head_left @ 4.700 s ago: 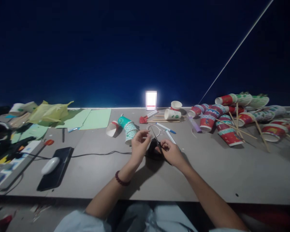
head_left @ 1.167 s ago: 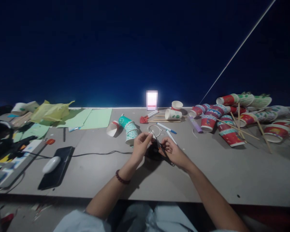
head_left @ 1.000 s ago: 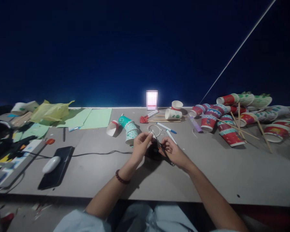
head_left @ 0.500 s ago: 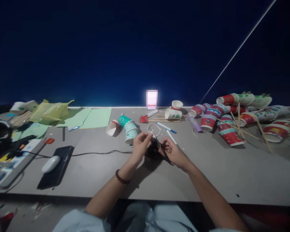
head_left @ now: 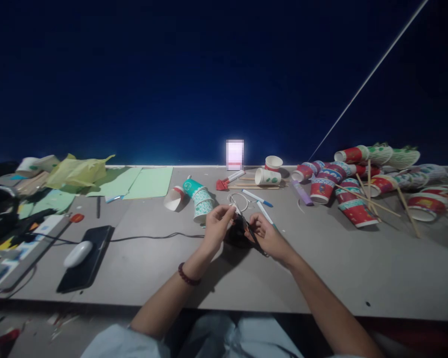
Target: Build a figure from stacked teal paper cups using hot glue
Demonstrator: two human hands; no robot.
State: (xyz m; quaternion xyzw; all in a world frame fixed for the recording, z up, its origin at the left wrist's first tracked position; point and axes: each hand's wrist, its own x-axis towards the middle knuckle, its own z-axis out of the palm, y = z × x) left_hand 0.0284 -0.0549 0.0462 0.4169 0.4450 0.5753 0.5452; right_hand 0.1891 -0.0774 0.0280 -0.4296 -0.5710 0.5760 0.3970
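Note:
Near the middle of the table, my left hand [head_left: 218,226] is closed in a pinch at the thumb and fingertips. A small pale bit shows at that pinch, too small to name. My right hand [head_left: 265,233], fingers curled, holds dark-handled scissors [head_left: 259,244], their tips pointing up and left toward my left fingertips. Between and below the hands stands a dark rounded object [head_left: 238,237], partly hidden by them. Just beyond the fingers lies a thin white ring [head_left: 238,194], with a blue-capped marker [head_left: 257,197] to its right.
Stacked teal paper cups [head_left: 197,196] lie left of my hands, white cups [head_left: 268,176] behind. Several red-patterned cup chains [head_left: 323,184] with wooden sticks fill the right. A phone [head_left: 93,263] bearing a white case [head_left: 78,254], a power strip [head_left: 33,251] and a black cable [head_left: 153,237] are left.
Almost nothing differs. Both hands stay in the same place with the same grip, and the scissors shift only very slightly.

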